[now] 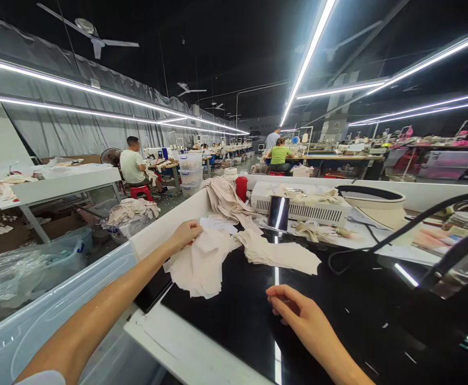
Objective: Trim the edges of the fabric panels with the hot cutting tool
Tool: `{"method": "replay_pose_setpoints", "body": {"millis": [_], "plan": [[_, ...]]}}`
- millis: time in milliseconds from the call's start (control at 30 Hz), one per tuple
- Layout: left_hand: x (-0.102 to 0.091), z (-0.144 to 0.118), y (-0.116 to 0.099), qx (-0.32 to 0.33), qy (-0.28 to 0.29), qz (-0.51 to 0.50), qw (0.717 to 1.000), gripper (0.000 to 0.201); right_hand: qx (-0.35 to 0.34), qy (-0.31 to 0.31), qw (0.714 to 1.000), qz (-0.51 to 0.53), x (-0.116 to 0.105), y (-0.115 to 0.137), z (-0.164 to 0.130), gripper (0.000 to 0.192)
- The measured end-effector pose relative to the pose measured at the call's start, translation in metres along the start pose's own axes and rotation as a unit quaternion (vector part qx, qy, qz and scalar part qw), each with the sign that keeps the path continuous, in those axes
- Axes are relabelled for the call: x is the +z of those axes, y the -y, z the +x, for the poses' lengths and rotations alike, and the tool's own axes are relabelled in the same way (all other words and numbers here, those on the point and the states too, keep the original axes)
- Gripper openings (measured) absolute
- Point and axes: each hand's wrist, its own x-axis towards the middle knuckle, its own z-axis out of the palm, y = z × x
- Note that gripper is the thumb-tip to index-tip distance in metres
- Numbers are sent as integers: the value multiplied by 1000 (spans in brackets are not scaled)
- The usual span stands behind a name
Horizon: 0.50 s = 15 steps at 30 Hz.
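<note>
Fingers of the left hand point(184, 235) are bent inward against the upper-left edge of the cloth pile point(205, 261); whether they grip a ply cannot be confirmed. Fingers of the right hand point(298, 311) are loosely curled, part-open, with nothing visible in them, above the glossy black bench point(240, 321). Caution: a pull by the left fingers could drag several plies together, as the layers appear thin and loose; a leftward pull could carry them over the bench edge. Directly right of the left fingers, the pile is pale cream, rumpled, with uneven lower corners. A second cloth bundle point(280, 255), flatter, lies ahead of the right fingers.
</note>
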Motion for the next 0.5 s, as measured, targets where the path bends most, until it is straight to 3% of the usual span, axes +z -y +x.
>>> {"method": "replay_pose_setpoints", "body": {"millis": [133,267,433,500], "plan": [[-7,1,7,-5,-3,4,1000,42,-7,0,1000,-9,0,-10,2,44],[-5,-8,6,13,38,-10,999,41,-12,4,1000,-10,-2,-14,2,47],[17,-32,-8,61,143,-45,987,26,-7,-27,999,32,1,13,0,68],[32,-46,-14,75,195,-61,976,31,-11,-40,997,59,2,31,-3,83]]}}
